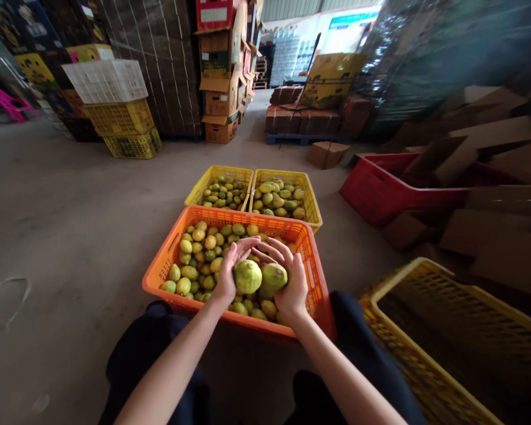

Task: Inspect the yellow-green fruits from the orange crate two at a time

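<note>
My left hand (228,268) is cupped round a mottled green-yellow lemon-like fruit (248,277). In my right hand (294,280) sits a second, greener fruit (274,276), with a brownish stem mark facing me. Both hands are close together, fingertips nearly meeting beyond the two fruits. They are above an orange plastic crate (243,218), in which many small green and yellow fruits (199,248) lie loose. My hands and forearms hide part of that crate's contents.
Two yellow crates of fruit (219,169) (287,173) stand just beyond the orange one. A yellow crate (407,277) is at right, near a red crate (363,189) and loose cardboard (504,236). Stacked crates (119,112) and boxes (221,103) stand farther back.
</note>
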The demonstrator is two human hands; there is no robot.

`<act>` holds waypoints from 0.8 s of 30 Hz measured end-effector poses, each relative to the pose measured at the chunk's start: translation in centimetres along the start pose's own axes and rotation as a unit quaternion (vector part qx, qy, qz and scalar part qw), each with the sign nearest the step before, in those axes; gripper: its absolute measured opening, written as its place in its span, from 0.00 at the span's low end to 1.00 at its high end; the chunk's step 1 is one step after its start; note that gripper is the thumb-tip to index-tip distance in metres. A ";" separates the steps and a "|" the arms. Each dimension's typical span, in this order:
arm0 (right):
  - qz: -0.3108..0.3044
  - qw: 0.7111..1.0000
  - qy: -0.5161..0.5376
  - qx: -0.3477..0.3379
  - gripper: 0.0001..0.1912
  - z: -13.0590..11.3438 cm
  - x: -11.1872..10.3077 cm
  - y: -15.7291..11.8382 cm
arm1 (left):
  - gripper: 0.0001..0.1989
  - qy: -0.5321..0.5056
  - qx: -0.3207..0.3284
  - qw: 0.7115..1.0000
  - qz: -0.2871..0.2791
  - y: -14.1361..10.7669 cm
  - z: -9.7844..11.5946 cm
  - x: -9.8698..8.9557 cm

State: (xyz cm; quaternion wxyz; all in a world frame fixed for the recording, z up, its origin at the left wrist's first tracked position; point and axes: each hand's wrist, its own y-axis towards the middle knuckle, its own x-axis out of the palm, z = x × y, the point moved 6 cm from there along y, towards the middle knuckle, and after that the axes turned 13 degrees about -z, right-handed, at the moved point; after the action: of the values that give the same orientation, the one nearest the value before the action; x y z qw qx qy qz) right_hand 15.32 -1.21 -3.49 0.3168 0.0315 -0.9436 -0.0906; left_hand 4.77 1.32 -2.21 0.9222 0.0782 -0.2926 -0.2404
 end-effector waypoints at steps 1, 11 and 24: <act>0.005 1.000 0.003 0.000 0.25 0.0 0.0 0.0 | 0.22 -0.001 -0.004 1.000 0.008 0.0 -0.1 -0.1; 0.106 0.971 0.110 0.183 0.12 2.3 -1.7 0.6 | 0.16 -0.221 -0.141 0.944 0.201 -0.2 -3.5 -2.1; 0.183 0.925 0.201 0.266 0.11 2.2 -2.1 0.4 | 0.18 -0.347 -0.254 0.855 0.289 -1.4 -5.0 -2.6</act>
State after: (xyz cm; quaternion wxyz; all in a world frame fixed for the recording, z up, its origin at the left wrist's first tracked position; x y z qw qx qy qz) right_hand 15.69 -0.23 -6.36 0.4911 -0.0410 -0.8386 0.2319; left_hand 5.23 1.39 -8.03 0.7763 -0.3354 -0.5322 -0.0402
